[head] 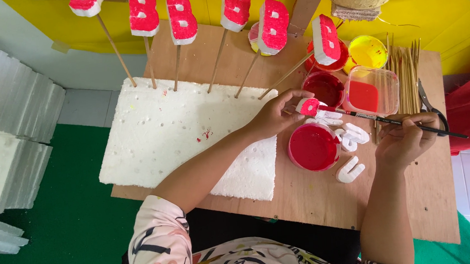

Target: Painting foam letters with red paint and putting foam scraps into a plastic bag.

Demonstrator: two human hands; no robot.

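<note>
Six red-painted foam letters (182, 19) staked in foam slab (180, 136); left hand (274, 115) fingers pinching half-red letter (309, 107) above paint cup (313, 147), right hand (403, 139) gripping brush (394, 121); white letters (350, 169) on bench unpainted.

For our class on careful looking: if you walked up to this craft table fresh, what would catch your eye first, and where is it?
First, the row of red-painted foam letters on sticks, standing in the white foam slab along the far side. Next, the left hand holding a small red-painted foam piece at mid-table, while the right hand holds a thin paintbrush whose tip reaches towards that piece. Just below sits a round tub of red paint.
</note>
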